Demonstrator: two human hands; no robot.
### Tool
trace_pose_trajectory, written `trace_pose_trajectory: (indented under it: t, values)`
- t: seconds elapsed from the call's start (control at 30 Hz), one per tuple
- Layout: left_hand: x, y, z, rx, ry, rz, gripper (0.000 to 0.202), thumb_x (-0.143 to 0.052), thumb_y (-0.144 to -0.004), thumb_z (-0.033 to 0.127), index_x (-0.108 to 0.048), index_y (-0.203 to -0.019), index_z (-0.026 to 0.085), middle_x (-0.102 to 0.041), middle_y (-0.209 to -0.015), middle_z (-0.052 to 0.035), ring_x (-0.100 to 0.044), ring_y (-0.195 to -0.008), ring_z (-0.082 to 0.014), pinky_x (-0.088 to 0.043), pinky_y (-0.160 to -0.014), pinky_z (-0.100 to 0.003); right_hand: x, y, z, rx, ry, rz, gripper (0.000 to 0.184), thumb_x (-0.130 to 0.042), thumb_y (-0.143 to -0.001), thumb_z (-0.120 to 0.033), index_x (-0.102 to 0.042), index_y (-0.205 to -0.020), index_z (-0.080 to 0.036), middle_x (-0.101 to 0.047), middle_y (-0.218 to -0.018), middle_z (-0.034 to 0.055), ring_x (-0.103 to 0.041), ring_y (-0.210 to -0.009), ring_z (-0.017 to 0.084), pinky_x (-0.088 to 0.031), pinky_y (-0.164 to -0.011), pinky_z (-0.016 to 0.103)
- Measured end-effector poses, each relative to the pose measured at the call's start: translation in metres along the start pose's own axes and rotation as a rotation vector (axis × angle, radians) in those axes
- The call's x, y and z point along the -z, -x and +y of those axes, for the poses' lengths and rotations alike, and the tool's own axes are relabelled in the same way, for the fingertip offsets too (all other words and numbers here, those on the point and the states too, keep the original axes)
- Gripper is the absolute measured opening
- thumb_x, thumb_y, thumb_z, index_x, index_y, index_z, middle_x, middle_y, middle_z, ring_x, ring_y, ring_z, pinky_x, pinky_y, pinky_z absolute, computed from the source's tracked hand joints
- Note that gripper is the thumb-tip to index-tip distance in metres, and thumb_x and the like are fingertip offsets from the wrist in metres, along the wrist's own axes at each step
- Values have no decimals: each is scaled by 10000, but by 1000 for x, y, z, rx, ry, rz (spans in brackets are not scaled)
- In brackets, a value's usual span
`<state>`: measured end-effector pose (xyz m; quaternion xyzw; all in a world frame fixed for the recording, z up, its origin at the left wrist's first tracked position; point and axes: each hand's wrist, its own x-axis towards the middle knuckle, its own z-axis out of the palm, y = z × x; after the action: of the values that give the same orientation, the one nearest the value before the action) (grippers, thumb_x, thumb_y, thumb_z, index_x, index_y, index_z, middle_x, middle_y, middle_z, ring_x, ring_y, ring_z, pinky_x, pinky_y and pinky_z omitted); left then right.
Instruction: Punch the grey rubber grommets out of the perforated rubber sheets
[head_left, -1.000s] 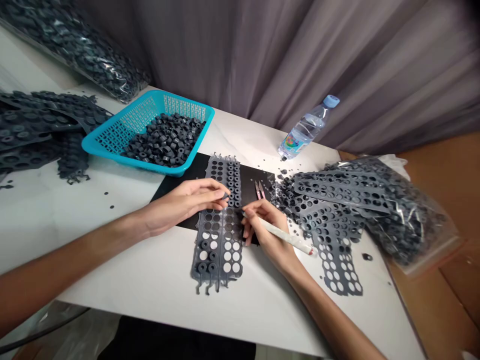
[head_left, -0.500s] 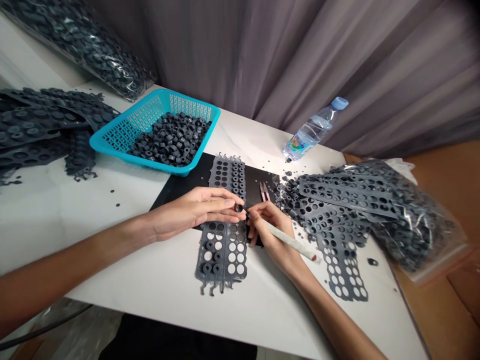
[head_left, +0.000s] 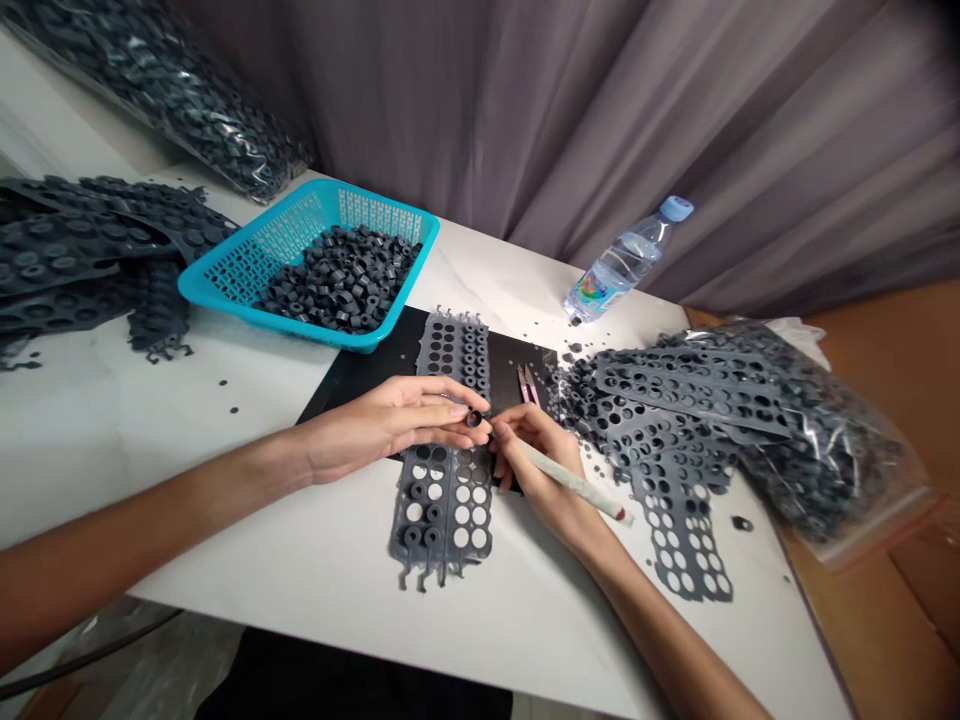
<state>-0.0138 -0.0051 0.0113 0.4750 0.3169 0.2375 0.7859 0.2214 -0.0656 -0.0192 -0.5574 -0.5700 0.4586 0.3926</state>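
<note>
A grey rubber sheet (head_left: 444, 510) full of round holes and small rings lies on a black mat (head_left: 352, 372) on the white table. My left hand (head_left: 390, 422) rests across the sheet and pinches a small grey ring (head_left: 474, 418) between thumb and fingertips. My right hand (head_left: 536, 450) sits just right of it, closed on a white pen-like tool (head_left: 577, 484) whose tip points at the ring. The two hands almost touch.
A turquoise basket (head_left: 247, 262) of loose grey rings stands behind the mat. Stacks of punched sheets (head_left: 675, 410) lie to the right, with a bag of parts (head_left: 832, 450). More sheets (head_left: 75, 260) lie far left. A water bottle (head_left: 626, 258) and pink tweezers (head_left: 528, 384) lie nearby.
My left hand has picked a ring off the sheet and holds it up at the fingertips. My right hand with the tool has closed in on it.
</note>
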Motion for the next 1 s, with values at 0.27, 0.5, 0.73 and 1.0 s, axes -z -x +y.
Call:
trace_pose_trajectory:
  t: [0.27, 0.5, 0.73, 1.0]
  values:
    - [1, 0, 1, 5, -4, -2, 247, -669, -1047, 318, -756, -1241, 192, -826, -1209, -120, -760, -1219, -234, -542, -1163, -397, -1, -2, -2, 0, -40, -22, 289, -668, -1028, -491, -648, -966, -209, -647, -673, -12, -608, -520, 145, -528, -469, 241]
    - [-2, 0, 1, -32, -96, 0, 291, -650, -1062, 373, -744, -1259, 181, -825, -1202, -126, -762, -1215, -246, -571, -1125, -379, 1, -1, 1, 10, -15, -36, 266, -640, -1052, -465, -656, -994, -205, -636, -683, -18, -605, -534, 141, -526, -480, 235]
    - [38, 11, 39, -625, -830, 723, 245, -634, -1063, 392, -718, -1236, 241, -762, -1301, -57, -741, -1189, -263, -561, -1117, -430, 0, -1, 3, 15, -4, -36, 221, -630, -1058, -420, -667, -1009, -208, -636, -750, -9, -604, -566, 131, -512, -479, 215]
    - [46, -2, 16, -814, -1459, 711, 198, -605, -1060, 272, -684, -1236, 232, -662, -1363, -123, -584, -1325, -330, -430, -1197, -544, -1, -2, 1, 23, -45, -23, 234, -644, -1048, -427, -669, -988, -203, -635, -753, -4, -604, -562, 126, -524, -459, 207]
